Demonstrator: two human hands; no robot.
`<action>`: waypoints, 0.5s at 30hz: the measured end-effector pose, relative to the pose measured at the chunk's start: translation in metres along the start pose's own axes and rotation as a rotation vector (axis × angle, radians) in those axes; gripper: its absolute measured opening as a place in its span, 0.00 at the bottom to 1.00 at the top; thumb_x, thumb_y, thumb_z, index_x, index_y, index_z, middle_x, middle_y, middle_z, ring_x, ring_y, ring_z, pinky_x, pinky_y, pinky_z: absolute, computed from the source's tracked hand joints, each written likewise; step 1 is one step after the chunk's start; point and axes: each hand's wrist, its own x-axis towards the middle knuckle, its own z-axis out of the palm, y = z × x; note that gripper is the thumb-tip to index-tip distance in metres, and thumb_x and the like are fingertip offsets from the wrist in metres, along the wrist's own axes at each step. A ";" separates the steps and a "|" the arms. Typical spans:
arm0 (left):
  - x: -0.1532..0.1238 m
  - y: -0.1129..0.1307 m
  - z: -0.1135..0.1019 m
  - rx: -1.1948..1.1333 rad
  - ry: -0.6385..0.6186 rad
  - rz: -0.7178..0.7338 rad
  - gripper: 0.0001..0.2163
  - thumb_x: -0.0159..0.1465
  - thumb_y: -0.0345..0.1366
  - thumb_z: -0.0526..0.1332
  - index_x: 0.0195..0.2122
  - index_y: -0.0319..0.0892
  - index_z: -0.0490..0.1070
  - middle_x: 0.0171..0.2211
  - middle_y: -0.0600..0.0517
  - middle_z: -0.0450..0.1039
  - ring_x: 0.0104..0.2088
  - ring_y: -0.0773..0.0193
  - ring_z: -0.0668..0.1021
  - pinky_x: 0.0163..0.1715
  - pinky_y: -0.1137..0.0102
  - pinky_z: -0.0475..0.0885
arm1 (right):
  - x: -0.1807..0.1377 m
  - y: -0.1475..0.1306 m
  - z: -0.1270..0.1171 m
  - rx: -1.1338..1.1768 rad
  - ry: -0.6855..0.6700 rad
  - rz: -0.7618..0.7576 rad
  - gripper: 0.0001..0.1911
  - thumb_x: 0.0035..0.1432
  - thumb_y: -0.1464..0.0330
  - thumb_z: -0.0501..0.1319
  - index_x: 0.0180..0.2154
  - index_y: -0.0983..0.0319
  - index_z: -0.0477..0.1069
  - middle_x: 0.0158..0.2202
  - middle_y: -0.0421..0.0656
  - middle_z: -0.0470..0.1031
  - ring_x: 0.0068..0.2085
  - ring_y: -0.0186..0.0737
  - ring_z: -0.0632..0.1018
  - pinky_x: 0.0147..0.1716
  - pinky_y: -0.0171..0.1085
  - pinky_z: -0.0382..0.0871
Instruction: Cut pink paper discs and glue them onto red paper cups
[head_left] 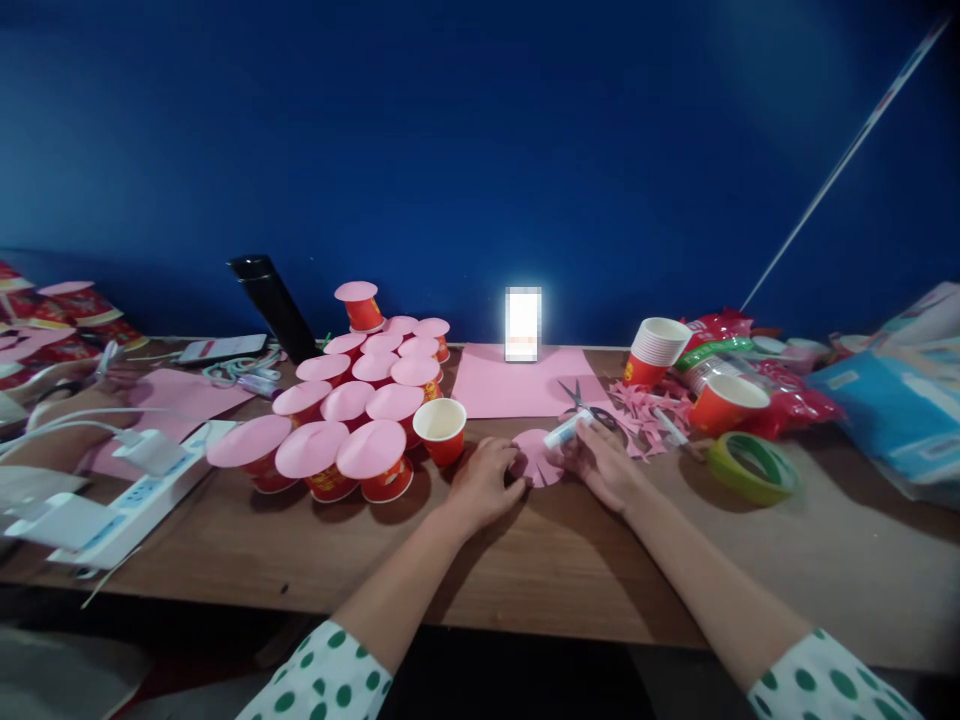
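Observation:
A pink paper circle (534, 462) with a cut fringe lies on the wooden table (300, 550) in front of me. My left hand (486, 482) rests curled at its left edge, fingertips touching the paper. My right hand (604, 462) is closed round a white glue stick (568, 429) whose tip points down-left at the circle. An open red paper cup (441, 430) stands just left of my left hand. Behind it, several red cups capped with pink paper discs (352, 420) stand packed together.
Scissors (589, 405) lie on a pink paper sheet (517, 380) behind the circle, beside pink scraps (649, 405). A cup stack (654, 352), a lone red cup (724, 402), a green tape roll (750, 467) and bags sit right. A white power strip (124, 495) lies left.

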 end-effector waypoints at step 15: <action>0.000 -0.007 0.003 -0.033 0.004 0.033 0.06 0.57 0.31 0.59 0.36 0.43 0.72 0.39 0.48 0.74 0.43 0.58 0.72 0.44 0.64 0.69 | -0.002 0.006 -0.006 -0.696 0.050 -0.337 0.15 0.55 0.55 0.60 0.35 0.60 0.70 0.22 0.36 0.67 0.24 0.34 0.69 0.23 0.33 0.65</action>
